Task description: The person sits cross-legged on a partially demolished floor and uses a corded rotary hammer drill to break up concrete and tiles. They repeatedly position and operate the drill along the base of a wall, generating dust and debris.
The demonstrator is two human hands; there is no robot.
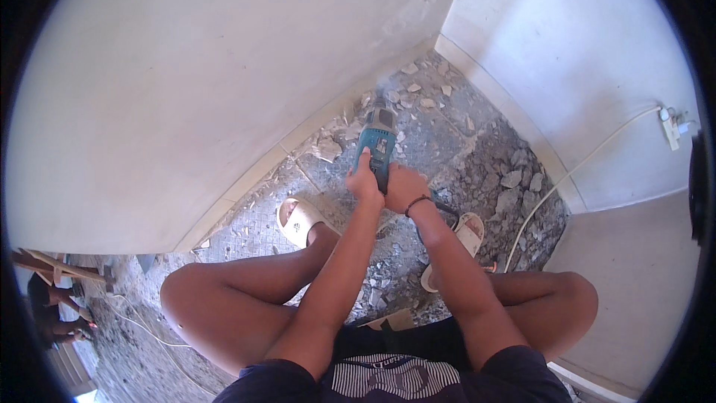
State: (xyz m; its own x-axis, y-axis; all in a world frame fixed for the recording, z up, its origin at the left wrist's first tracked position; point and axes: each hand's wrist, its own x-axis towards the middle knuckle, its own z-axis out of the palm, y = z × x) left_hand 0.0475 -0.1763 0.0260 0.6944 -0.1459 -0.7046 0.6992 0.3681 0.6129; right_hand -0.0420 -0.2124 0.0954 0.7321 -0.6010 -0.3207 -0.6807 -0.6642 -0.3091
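Note:
A teal and grey hammer drill [379, 128] points away from me at the foot of the left wall, its tip blurred by pale dust. My left hand [363, 180] is wrapped round the left side of its body, thumb lying along the top. At the rear end, my right hand [406, 186] closes round the handle, which its fingers mostly hide. Broken tile pieces [426, 103] and chips lie around the tip. Below the tool, patches of gridded grey floor [328, 172] show between the fragments.
Rubble [511, 179] is heaped along the right wall [567, 52]. A white cable [574, 169] runs from a socket [669, 127] down to the floor. My sandalled feet [300, 220] flank the work spot. Another person [56, 306] is at the far left, beside wooden pieces.

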